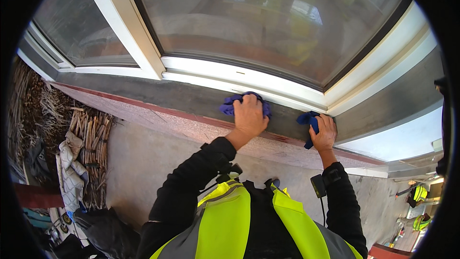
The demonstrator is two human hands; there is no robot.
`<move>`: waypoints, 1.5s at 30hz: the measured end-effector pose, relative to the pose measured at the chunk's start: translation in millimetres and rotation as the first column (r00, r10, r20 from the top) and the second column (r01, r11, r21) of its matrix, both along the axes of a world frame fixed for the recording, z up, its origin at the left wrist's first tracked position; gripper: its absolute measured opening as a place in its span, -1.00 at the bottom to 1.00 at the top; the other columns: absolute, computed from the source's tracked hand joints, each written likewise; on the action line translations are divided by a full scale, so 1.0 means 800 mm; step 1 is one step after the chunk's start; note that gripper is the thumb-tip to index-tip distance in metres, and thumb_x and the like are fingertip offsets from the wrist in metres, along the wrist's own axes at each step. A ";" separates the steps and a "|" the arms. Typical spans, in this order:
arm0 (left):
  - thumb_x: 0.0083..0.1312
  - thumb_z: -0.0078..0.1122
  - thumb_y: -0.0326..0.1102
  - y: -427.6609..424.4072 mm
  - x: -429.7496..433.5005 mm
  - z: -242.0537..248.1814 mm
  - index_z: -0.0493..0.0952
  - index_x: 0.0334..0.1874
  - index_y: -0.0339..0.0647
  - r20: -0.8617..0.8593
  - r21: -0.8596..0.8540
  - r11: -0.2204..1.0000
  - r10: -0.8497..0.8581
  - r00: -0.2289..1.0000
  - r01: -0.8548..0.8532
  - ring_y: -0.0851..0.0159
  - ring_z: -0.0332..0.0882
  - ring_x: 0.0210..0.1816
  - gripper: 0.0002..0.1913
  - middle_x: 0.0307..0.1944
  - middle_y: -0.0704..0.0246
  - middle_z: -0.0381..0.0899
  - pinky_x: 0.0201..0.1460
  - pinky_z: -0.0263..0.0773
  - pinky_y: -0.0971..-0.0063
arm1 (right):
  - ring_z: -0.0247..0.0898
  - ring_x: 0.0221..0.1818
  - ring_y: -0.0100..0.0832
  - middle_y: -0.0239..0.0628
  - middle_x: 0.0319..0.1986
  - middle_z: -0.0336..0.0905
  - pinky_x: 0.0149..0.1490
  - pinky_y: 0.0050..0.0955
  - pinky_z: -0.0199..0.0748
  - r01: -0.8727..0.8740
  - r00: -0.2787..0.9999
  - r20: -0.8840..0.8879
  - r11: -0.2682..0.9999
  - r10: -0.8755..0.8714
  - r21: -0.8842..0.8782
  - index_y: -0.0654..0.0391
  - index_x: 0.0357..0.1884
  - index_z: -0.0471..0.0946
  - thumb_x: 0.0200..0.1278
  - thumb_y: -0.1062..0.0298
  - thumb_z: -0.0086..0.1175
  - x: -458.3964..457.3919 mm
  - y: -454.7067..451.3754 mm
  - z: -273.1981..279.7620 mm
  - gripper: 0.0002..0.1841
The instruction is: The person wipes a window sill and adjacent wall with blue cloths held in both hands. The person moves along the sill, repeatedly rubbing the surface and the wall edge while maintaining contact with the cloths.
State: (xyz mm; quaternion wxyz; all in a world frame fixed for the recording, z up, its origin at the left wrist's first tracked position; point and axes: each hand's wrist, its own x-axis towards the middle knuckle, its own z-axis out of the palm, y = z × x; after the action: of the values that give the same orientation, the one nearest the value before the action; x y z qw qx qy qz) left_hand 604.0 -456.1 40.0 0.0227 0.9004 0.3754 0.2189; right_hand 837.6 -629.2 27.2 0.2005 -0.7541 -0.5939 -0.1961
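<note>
My left hand [250,114] presses a crumpled purple cloth [227,106] onto the dark grey windowsill [187,97], close under the white window frame [244,75]. To the right, at the sill's corner with the side wall, my right hand [324,131] grips a folded dark blue cloth [308,118], part of which hangs over the sill's red edge. A large glass pane [233,21] with reflections rises above both hands.
Bundled sticks [95,151] and a quilted grey cloth [71,172] lie on the left beside dry brush. A dark bag or cover [104,226] is at the lower left. Two people in yellow vests [419,193] are far off at the lower right. Concrete floor [140,158] runs below the sill.
</note>
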 end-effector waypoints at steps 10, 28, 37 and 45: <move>-0.06 0.29 -0.04 -0.053 0.071 0.003 0.59 -0.29 -0.13 0.082 -0.009 0.950 -0.311 0.947 0.313 0.20 0.34 -0.03 -0.63 -0.21 0.34 0.41 -0.14 0.20 0.22 | 0.35 0.03 -0.07 -0.19 -0.03 0.47 0.08 -0.13 0.35 -0.016 1.000 0.005 1.000 0.016 0.007 0.15 -0.11 0.56 -0.07 0.31 0.28 0.001 0.000 0.001 -0.60; -0.08 0.28 -0.15 0.069 -0.102 0.005 0.66 -0.10 -0.04 0.054 -0.039 0.999 -0.021 0.998 0.023 0.18 0.41 -0.01 -0.57 -0.15 0.35 0.45 -0.09 0.29 0.19 | 0.37 0.02 -0.08 -0.20 -0.04 0.48 0.08 -0.13 0.35 -0.026 0.999 0.019 0.999 0.026 0.037 0.12 -0.11 0.56 -0.08 0.28 0.29 0.004 -0.001 -0.003 -0.59; -0.07 0.30 -0.09 0.041 -0.050 0.002 0.63 -0.25 -0.16 0.002 -0.008 0.998 0.060 0.998 -0.060 0.16 0.37 -0.04 -0.62 -0.21 0.31 0.40 -0.11 0.19 0.19 | 0.36 0.01 -0.08 -0.23 -0.05 0.48 0.07 -0.13 0.35 -0.011 1.000 0.004 1.000 0.011 0.028 0.11 -0.12 0.56 -0.11 0.30 0.31 0.000 0.001 0.001 -0.59; 0.00 0.28 -0.09 0.029 -0.029 0.002 0.62 -0.30 -0.19 -0.044 -0.044 0.995 0.084 0.995 -0.086 0.18 0.37 -0.03 -0.67 -0.19 0.31 0.43 -0.08 0.20 0.16 | 0.36 0.02 -0.08 -0.23 -0.04 0.48 0.07 -0.12 0.35 -0.003 1.000 -0.009 1.000 0.004 0.015 0.11 -0.12 0.56 -0.12 0.32 0.32 0.000 0.001 0.000 -0.58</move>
State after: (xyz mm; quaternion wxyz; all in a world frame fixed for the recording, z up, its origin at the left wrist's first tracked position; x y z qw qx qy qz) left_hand 580.6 -433.3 41.5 0.0262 0.8871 0.4189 0.1919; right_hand 837.2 -628.2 27.0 0.2092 -0.7524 -0.5928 -0.1969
